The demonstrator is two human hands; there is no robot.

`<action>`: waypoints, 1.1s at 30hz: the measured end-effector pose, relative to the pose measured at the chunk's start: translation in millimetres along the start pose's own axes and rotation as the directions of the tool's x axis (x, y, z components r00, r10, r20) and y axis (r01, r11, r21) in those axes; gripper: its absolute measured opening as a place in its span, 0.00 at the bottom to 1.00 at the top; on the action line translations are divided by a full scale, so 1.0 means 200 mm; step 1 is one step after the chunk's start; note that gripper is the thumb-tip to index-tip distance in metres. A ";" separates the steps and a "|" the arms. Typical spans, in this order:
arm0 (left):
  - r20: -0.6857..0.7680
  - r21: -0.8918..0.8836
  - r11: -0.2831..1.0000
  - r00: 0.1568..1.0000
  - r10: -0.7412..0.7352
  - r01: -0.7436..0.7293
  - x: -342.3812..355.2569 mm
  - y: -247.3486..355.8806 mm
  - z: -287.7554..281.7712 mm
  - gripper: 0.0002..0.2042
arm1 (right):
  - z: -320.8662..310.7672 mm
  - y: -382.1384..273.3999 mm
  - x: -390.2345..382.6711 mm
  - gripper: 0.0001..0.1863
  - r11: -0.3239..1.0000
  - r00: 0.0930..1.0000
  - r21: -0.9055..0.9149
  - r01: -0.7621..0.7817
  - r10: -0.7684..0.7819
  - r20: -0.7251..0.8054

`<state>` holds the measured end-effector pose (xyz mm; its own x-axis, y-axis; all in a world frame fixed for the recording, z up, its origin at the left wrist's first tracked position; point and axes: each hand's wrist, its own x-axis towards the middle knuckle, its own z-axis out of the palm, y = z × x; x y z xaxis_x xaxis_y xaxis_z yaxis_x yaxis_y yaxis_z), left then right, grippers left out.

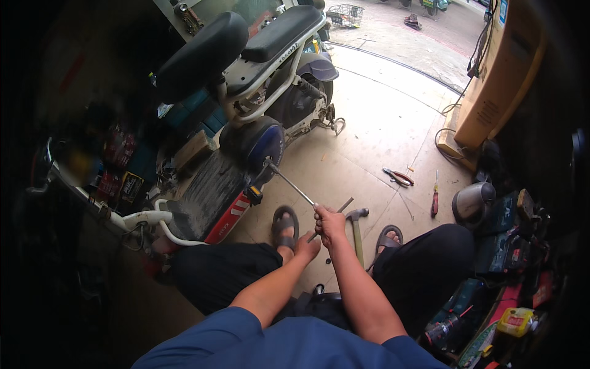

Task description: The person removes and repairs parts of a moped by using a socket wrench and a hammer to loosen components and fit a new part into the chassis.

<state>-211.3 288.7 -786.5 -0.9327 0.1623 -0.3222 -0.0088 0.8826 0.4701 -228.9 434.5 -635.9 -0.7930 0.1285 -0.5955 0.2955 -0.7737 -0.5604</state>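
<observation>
A white-framed electric scooter with black padded seats and a rounded blue cover (243, 141) stands on the left, handlebar toward the lower left, rear wheel toward the upper right. A tall brown cardboard box (499, 92) stands at the upper right. The straight silvery metal T-handled tool (292, 182) is between scooter and person: its long axis slants up and left, the far end meeting the scooter at the blue cover; its thin dark crossbar lies athwart, lower left to upper right. A claw hammer with a yellowish handle (357, 237) lies between the feet, head away from the person. A red-handled screwdriver (435, 200) lies farther right, tip away. The right hand (330, 225) is closed around the tool's near end. The left hand (307, 245), fingers curled, is at the crossbar's lower end; whether it grips, I cannot tell. Reddish-handled pliers (401, 178) lie near the screwdriver.
</observation>
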 end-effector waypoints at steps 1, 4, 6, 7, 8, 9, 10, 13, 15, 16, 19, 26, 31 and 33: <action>0.130 0.095 0.993 0.990 0.054 -0.066 -0.01 0.02 0.03 0.13 | 0.01 -0.01 0.01 0.08 0.996 0.998 0.052 -0.069 0.069 0.007; 0.384 0.013 0.929 0.860 0.337 -0.370 -0.12 0.40 -0.17 0.19 | -0.02 -0.07 0.06 0.07 0.937 0.967 0.239 -0.253 0.247 0.058; 0.300 -0.101 0.841 0.790 0.535 -0.531 -0.10 0.38 -0.08 0.19 | -0.03 -0.05 0.09 0.07 0.887 0.940 0.311 -0.340 0.328 0.091; 0.279 -0.124 0.814 0.767 0.578 -0.568 -0.08 0.38 -0.03 0.19 | -0.06 -0.06 0.10 0.07 0.857 0.927 0.354 -0.375 0.349 0.138; 0.269 -0.138 0.799 0.754 0.600 -0.586 -0.07 0.37 0.01 0.19 | -0.06 -0.06 0.10 0.07 0.850 0.919 0.350 -0.394 0.371 0.134; 0.254 -0.148 0.788 0.747 0.614 -0.597 -0.04 0.36 0.06 0.19 | -0.05 -0.07 0.09 0.07 0.844 0.911 0.342 -0.413 0.390 0.135; 0.246 -0.158 0.776 0.737 0.630 -0.611 -0.03 0.34 0.10 0.19 | -0.03 -0.09 0.07 0.07 0.838 0.902 0.332 -0.432 0.411 0.136; 0.205 -0.207 0.721 0.691 0.693 -0.661 0.03 0.34 0.16 0.20 | -0.01 -0.13 0.03 0.08 0.877 0.917 0.272 -0.396 0.395 0.062; 0.178 -0.233 0.688 0.666 0.725 -0.687 0.05 0.34 0.19 0.20 | 0.01 -0.19 0.02 0.08 0.899 0.927 0.233 -0.371 0.373 0.037; 0.169 -0.250 0.673 0.653 0.739 -0.697 0.06 0.34 0.20 0.21 | 0.03 -0.21 0.02 0.07 0.904 0.929 0.222 -0.366 0.371 0.022; 0.130 -0.309 0.624 0.618 0.775 -0.718 0.05 0.35 0.24 0.21 | 0.01 -0.23 0.03 0.07 0.900 0.921 0.210 -0.382 0.391 0.000; 0.053 -0.398 0.510 0.536 0.842 -0.763 0.03 0.31 0.28 0.24 | 0.00 -0.27 0.05 0.06 0.846 0.889 0.291 -0.447 0.457 0.036; -0.156 -0.419 0.350 0.446 0.881 -0.838 0.21 0.30 0.25 0.26 | 0.01 -0.25 0.04 0.06 0.820 0.878 0.325 -0.471 0.470 0.085; -0.328 -0.385 0.216 0.352 0.877 -0.897 0.30 0.26 0.20 0.27 | -0.02 -0.24 0.08 0.05 0.800 0.873 0.356 -0.482 0.473 0.118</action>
<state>-253.2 362.9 -814.7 -0.4542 0.6858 0.5687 0.6960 -0.1253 0.7070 -253.9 476.7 -620.2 -0.6153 -0.3274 -0.7171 0.4294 -0.9021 0.0435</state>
